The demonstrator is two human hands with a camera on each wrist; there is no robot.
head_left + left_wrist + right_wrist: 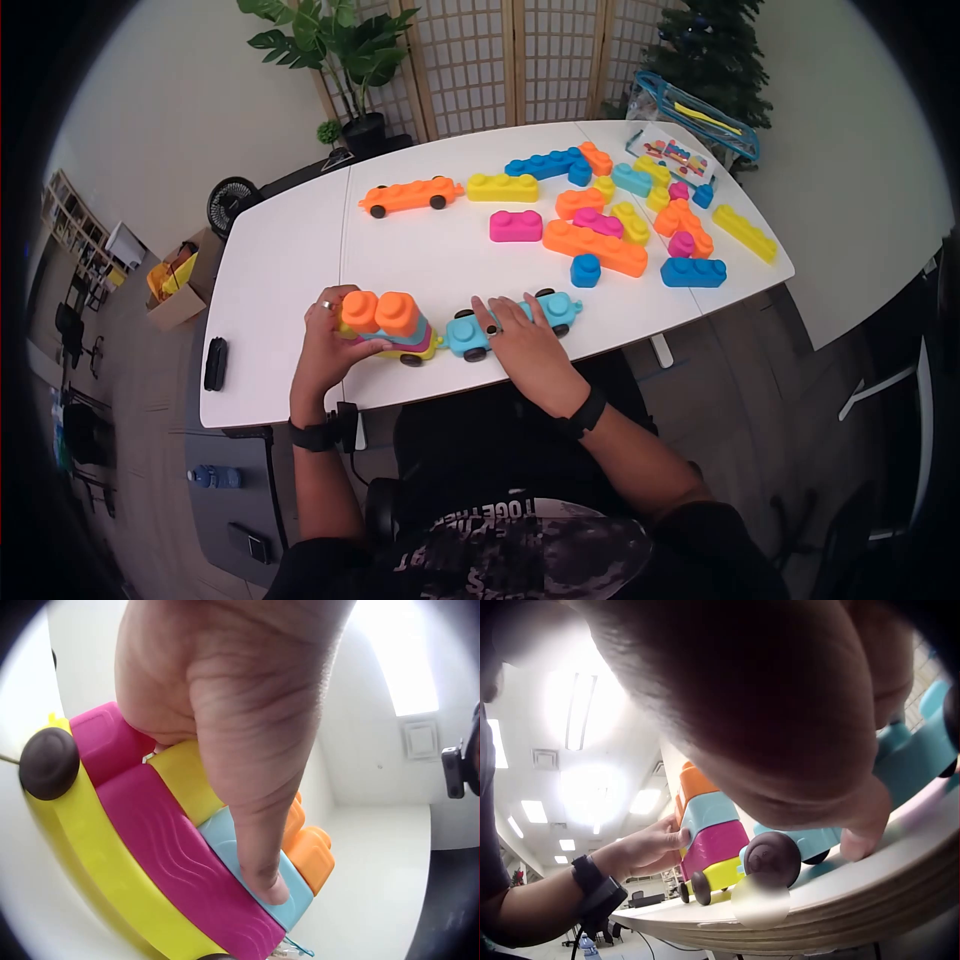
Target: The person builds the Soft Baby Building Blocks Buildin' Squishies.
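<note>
A yellow wheeled base (112, 847) carries a magenta block (180, 855), a light blue block (300, 896) and two orange blocks (398, 314) on top. My left hand (325, 345) grips this stack from its left side, the thumb along the light blue block. Just right of it stands a light blue wheeled base (466, 335), its end by the yellow base's end; whether they are linked I cannot tell. My right hand (530, 350) lies over the middle of the light blue base, fingers spread across it, a fingertip down at the table in the right wrist view.
Behind stand an orange wheeled base (410, 196) and a yellow block (502, 188). A magenta block (515, 227) and many loose blocks, including a long orange one (595, 248), lie at the right. A black case (215, 364) is at the table's left edge.
</note>
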